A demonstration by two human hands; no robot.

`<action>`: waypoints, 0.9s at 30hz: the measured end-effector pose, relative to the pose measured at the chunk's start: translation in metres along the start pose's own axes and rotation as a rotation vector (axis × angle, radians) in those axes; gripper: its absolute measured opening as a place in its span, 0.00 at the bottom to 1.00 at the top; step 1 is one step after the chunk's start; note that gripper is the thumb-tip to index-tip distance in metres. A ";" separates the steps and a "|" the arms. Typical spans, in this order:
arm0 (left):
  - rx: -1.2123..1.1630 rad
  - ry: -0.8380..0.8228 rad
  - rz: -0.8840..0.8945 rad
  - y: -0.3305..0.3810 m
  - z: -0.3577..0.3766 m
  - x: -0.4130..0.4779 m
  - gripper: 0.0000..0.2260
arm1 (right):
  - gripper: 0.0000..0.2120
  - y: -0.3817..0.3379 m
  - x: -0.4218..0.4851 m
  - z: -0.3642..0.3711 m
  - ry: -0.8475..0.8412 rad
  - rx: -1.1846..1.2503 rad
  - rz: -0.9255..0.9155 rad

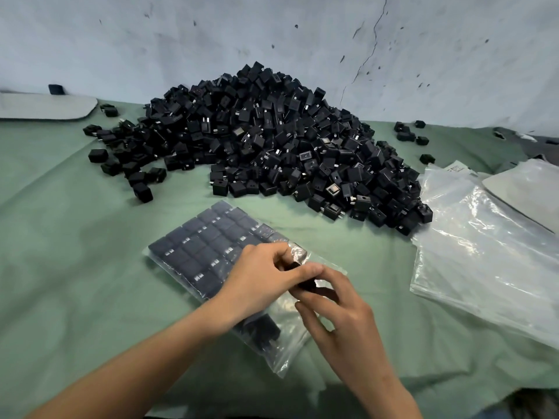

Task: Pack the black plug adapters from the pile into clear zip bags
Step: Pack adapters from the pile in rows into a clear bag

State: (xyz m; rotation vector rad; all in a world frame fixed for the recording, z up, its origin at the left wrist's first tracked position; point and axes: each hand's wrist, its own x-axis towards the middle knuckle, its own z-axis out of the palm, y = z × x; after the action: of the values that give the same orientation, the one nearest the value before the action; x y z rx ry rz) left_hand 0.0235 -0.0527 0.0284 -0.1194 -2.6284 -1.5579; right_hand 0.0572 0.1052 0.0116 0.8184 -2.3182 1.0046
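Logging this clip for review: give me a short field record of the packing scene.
pile: black plug adapters heaped on green cloth
zip bag: partly filled, adapters in rows
left hand: pinches the bag's open end
right hand: pinches one adapter at the opening
spare bags: stacked right of pile

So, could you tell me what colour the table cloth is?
The cloth is muted green; head view.
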 end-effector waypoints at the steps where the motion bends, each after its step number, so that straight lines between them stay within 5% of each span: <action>1: 0.066 -0.004 0.007 0.003 0.000 0.001 0.29 | 0.09 0.001 -0.001 -0.001 0.003 -0.005 0.004; 4: 0.138 0.005 0.068 0.009 -0.002 -0.002 0.26 | 0.11 0.007 -0.006 -0.011 0.086 0.081 0.147; 8: 0.601 -0.163 0.323 0.005 0.011 -0.029 0.19 | 0.15 0.025 -0.021 -0.021 0.170 0.456 0.650; 10: 0.793 -0.223 0.313 0.000 0.022 -0.040 0.15 | 0.18 0.031 -0.030 -0.022 0.128 0.485 0.743; 19: 0.869 -0.178 0.267 0.001 0.024 -0.044 0.13 | 0.15 0.019 -0.038 -0.002 0.057 0.715 0.803; 27: 0.589 -0.199 0.263 -0.008 0.014 -0.044 0.21 | 0.21 0.010 -0.041 0.026 0.028 0.529 0.643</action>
State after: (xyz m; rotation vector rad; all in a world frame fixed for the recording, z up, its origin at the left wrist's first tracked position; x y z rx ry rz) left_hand 0.0659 -0.0455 0.0094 -0.5708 -2.9441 -0.6858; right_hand 0.0743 0.1038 -0.0345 0.2010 -2.3612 1.9382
